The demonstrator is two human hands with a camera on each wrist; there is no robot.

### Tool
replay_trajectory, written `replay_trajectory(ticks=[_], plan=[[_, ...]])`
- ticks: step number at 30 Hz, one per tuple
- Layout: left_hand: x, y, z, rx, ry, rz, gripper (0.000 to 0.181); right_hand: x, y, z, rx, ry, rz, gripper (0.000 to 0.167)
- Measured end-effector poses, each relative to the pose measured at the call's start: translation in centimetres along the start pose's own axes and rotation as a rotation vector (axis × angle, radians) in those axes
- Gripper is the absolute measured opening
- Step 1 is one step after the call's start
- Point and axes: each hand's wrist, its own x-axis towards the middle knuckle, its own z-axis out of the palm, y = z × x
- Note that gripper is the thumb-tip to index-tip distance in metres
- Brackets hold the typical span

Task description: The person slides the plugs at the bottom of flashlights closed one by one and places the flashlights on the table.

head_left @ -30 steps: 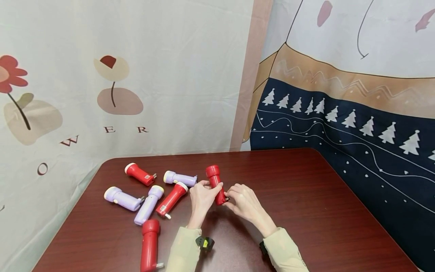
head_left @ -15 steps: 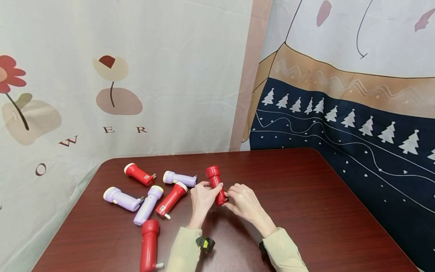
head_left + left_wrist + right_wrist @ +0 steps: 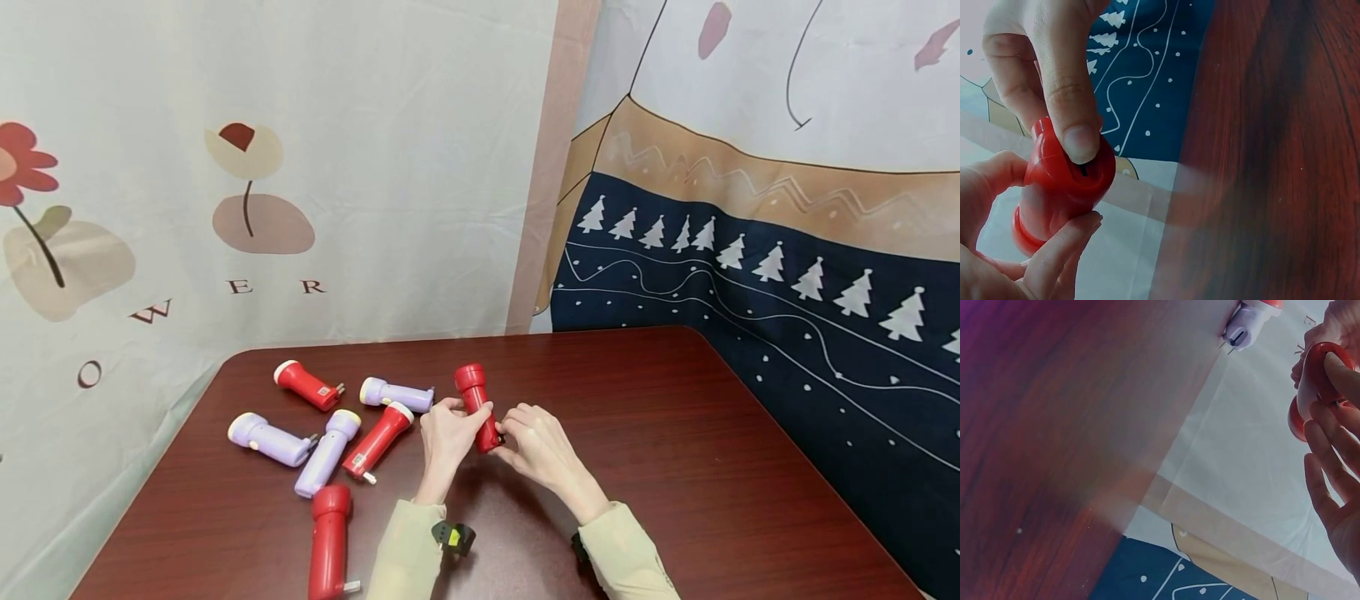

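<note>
A red flashlight (image 3: 471, 385) is held above the middle of the table, head end pointing away. My left hand (image 3: 447, 437) grips its barrel between thumb and fingers. At the tail end, my right hand (image 3: 543, 446) has its thumb pressed on the end face, with its fingers at the side of the body. In the left wrist view, that thumb partly covers a dark slot in the tail of the red flashlight (image 3: 1050, 212). A small dark piece shows there in the head view; how far any plug prongs stick out is hidden.
Left on the table (image 3: 675, 500) lie several flashlights: lilac ones (image 3: 273, 440) and red ones (image 3: 381, 439), some with plug prongs out. The nearest red flashlight (image 3: 330, 537) lies at the front. Printed cloths (image 3: 405, 167) hang behind and to the right.
Almost nothing moves. The red flashlight tips very slightly between my hands, while both hands keep their places and the other flashlights stay put.
</note>
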Motion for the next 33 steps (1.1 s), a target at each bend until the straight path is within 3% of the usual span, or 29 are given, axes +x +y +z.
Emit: replay_trajectory(ticks=[9,16,23,33], plan=[[-0.1,0.11,0.01,-0.01,0.011,0.01,0.041,0.1,-0.09,0.01,-0.012,0.066,-0.039,0.029],[-0.22,0.23,-0.15,-0.007,0.007,0.026,0.043,0.14,-0.18,-0.02,-0.02,0.081,-0.025,0.031],[-0.29,0.36,-0.04,-0.019,-0.003,0.0,0.042,0.0,-0.13,0.17,-0.046,0.091,-0.025,0.034],[-0.63,0.42,0.36,-0.021,0.024,0.034,0.041,-0.15,0.05,0.31,-0.082,0.076,-0.021,0.035]])
